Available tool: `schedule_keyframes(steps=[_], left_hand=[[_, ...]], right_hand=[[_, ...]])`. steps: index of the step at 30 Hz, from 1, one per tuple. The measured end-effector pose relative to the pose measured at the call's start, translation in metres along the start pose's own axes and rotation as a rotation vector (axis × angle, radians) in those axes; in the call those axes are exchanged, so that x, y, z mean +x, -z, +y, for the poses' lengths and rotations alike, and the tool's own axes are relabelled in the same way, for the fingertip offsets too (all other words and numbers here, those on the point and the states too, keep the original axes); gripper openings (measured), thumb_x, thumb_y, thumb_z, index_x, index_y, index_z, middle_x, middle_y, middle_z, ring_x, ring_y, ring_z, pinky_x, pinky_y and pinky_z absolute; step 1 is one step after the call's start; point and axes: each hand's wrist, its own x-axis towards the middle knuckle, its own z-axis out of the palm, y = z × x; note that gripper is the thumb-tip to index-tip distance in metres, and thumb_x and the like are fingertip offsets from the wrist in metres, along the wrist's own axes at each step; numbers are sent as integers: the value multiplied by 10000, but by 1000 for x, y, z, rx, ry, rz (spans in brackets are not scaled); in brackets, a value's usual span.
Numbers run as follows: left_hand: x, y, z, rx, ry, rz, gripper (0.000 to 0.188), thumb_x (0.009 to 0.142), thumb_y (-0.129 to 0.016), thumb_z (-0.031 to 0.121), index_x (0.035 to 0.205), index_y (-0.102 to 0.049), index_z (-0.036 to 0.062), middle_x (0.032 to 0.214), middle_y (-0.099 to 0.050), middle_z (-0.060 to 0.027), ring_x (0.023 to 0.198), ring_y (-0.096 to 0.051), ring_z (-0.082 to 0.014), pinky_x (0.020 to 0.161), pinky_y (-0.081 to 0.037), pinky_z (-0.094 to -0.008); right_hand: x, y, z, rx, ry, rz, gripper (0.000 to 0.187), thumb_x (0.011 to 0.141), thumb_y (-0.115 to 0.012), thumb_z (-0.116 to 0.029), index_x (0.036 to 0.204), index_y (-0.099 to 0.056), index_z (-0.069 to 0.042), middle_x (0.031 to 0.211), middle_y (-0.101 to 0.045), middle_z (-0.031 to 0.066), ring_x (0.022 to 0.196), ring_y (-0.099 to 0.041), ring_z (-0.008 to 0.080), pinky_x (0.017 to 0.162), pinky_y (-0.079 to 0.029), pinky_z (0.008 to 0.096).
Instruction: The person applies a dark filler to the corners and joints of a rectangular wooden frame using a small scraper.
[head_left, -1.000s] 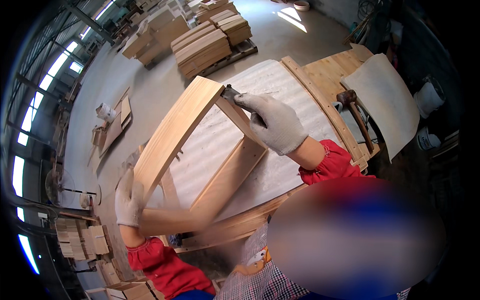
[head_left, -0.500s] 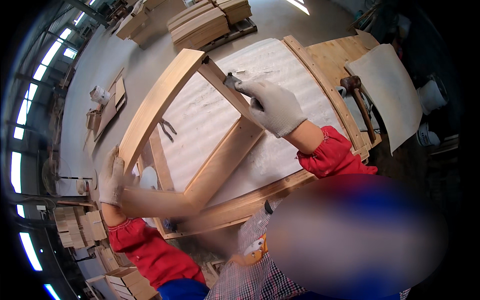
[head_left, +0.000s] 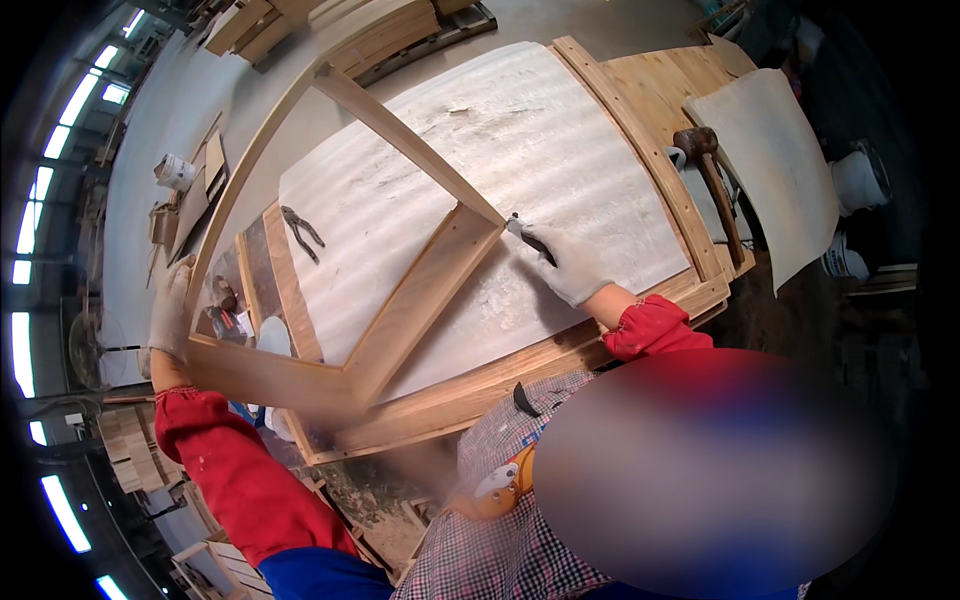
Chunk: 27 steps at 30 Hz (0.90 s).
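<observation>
left grip (head_left: pixel 172 308) on wooden frame (head_left: pixel 420 280), pliers (head_left: pixel 295 222) behind it, mallet (head_left: pixel 714 186) well apart

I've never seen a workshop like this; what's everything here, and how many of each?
Four-sided wooden frame: one, pale, left of centre
Wood-edged workbench: one, brown, middle
Thin wrinkled sheet: one, white, on the workbench
Metal pliers: one pair, dark, sheet's left side
Long-handled mallet: one, brown, right of the sheet
Large curved sheet: one, cream, beyond the mallet
Round buckets: at least three, white, two far right, one left
Stacked boards: several piles, light wood, top and lower left
Long windows: several, bright white, far left
Small hand tool: one, dark, in the right hand
Checked apron: one, mostly black-and-white, bottom
Sleeves: two, red, on the forearms
Gloved hands: two, whitish; left hand at the frame's left end, right near its corner
</observation>
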Motion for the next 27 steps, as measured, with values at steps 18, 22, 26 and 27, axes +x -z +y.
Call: schedule_keyframes(steps=[18, 22, 26, 27], left_hand=[[24, 4, -9, -151, 65, -32, 400, 975, -428, 299, 1241, -532, 18, 1062, -571, -25, 951, -521, -109, 852, -414, -245], [25, 5, -8, -154, 86, -53, 403, 971, -436, 300, 1242, -532, 18, 1052, -571, -25, 949, -522, -108, 848, -419, -248], [25, 5, -14, -166, 53, -19, 412, 967, -445, 306, 1244, -530, 14, 1061, -570, -30, 956, -520, -113, 852, -417, -250], [26, 6, -16, -175, 41, -21, 413, 966, -446, 307, 1245, -530, 13, 1065, -570, -32, 960, -520, -114, 855, -415, -249]], right_hand=[[4, -20, 17, 36, 127, 78, 370, 792, -514, -67, 1159, -560, -80, 1001, -602, 195, 899, -586, 359, 776, -473, 414], [7, -21, 20, 16, 41, 3, 379, 797, -510, -58, 1173, -551, -77, 1022, -605, 183, 934, -586, 350, 800, -474, 400], [4, -22, 24, 55, 96, 45, 379, 798, -508, -47, 1174, -548, -72, 1025, -604, 185, 943, -585, 350, 814, -473, 398], [6, -22, 22, 72, 100, 51, 380, 797, -509, -46, 1175, -547, -71, 1024, -603, 189, 947, -583, 353, 820, -471, 398]])
